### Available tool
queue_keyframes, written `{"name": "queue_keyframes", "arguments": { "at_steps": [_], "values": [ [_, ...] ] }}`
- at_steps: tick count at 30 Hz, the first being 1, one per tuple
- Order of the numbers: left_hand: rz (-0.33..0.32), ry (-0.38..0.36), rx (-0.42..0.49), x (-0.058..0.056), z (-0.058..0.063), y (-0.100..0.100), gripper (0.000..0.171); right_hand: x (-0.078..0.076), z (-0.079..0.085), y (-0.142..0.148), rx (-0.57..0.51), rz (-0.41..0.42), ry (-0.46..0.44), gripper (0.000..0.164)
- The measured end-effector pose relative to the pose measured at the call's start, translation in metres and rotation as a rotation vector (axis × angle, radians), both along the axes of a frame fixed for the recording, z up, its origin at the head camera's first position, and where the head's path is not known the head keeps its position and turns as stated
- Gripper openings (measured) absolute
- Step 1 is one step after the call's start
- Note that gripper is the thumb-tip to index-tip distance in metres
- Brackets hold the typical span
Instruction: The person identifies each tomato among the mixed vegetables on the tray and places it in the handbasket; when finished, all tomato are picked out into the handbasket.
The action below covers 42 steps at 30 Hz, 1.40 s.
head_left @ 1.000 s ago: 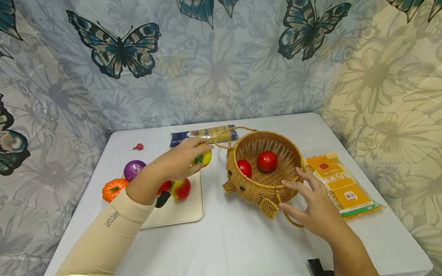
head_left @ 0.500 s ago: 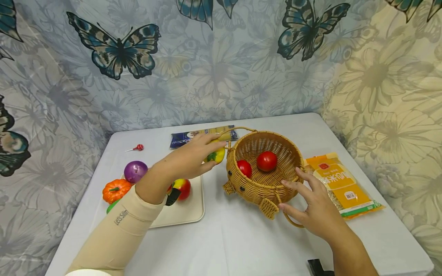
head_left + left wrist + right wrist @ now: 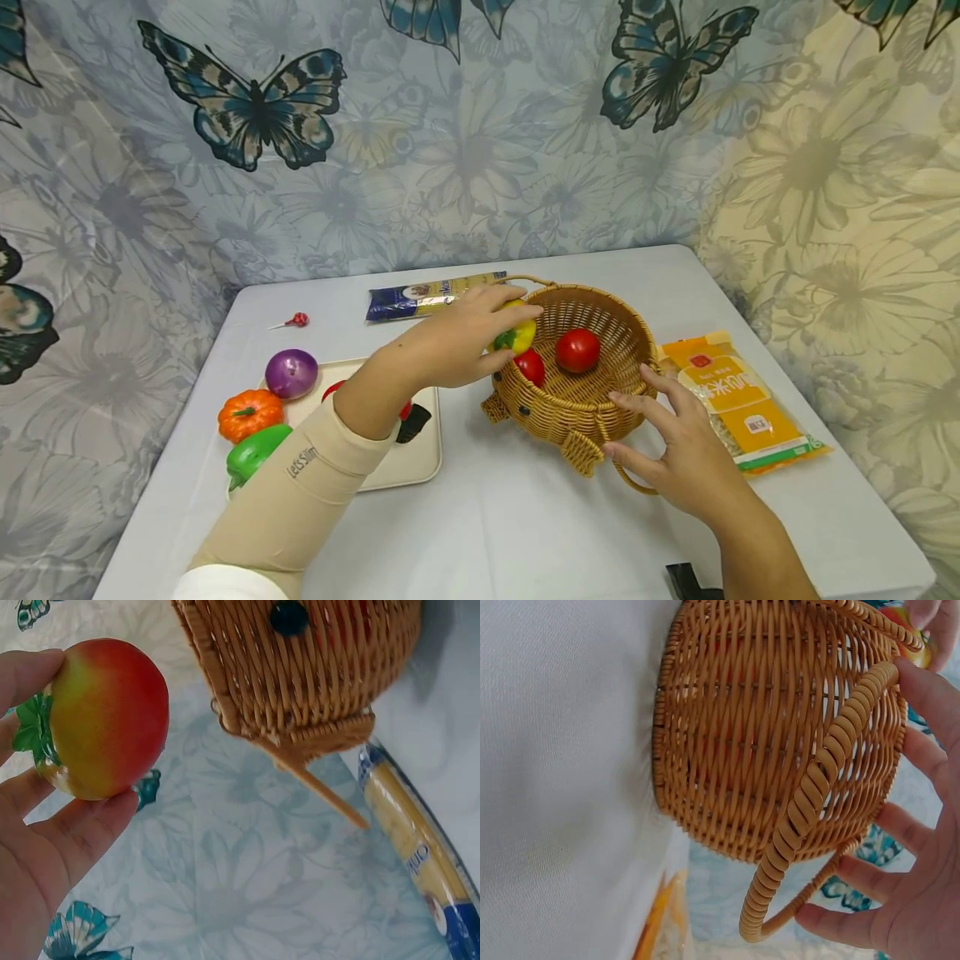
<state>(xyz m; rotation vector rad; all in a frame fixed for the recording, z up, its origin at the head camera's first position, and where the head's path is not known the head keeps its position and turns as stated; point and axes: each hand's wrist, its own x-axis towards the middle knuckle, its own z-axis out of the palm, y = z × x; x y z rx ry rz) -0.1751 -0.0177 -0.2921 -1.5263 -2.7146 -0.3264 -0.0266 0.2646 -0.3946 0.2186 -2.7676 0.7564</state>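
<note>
In the head view my left hand (image 3: 468, 337) holds a red-and-yellow toy fruit with a green leafy top (image 3: 522, 332) over the near-left rim of a wicker basket (image 3: 561, 421). The left wrist view shows the fruit (image 3: 120, 716) between thumb and fingers. Inside the basket lie two red tomatoes, one in the middle (image 3: 577, 350) and one by the left wall (image 3: 531, 367). My right hand (image 3: 686, 442) touches the basket's right side with spread fingers. In the right wrist view its fingertips (image 3: 896, 825) are at the rim and at the looped handle (image 3: 802, 802).
Left of the basket is a cream tray (image 3: 420, 467), partly behind my left arm. Around it sit a purple onion (image 3: 292, 374), orange pumpkin (image 3: 251, 415) and green pepper (image 3: 258, 450). A lollipop (image 3: 298, 319), a pasta packet (image 3: 405, 302) and an orange grain bag (image 3: 738, 400) lie farther out.
My left hand has carried the toy fruit rightward from above the tray to over the basket rim. The right hand and the basket have stayed in place.
</note>
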Motion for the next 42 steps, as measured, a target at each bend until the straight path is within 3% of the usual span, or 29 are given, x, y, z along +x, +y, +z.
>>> {"name": "queue_keyframes", "arguments": {
  "at_steps": [8, 21, 32, 42],
  "values": [
    [-0.071, -0.037, -0.035, -0.001, -0.008, 0.034, 0.056, -0.002, 0.001, 0.0, 0.003, 0.017, 0.042, 0.057],
    [-0.042, -0.077, -0.158, -0.006, -0.03, 0.055, 0.058, -0.002, -0.002, 0.0, 0.005, 0.025, 0.041, 0.058],
    [-0.04, -0.079, -0.127, -0.007, -0.036, 0.047, 0.06, -0.001, -0.002, 0.0, 0.014, 0.015, 0.038, 0.059],
    [0.009, -0.099, -0.075, -0.007, -0.037, 0.018, 0.061, 0.0, -0.001, -0.001, 0.008, 0.002, 0.021, 0.058]
  ]
}}
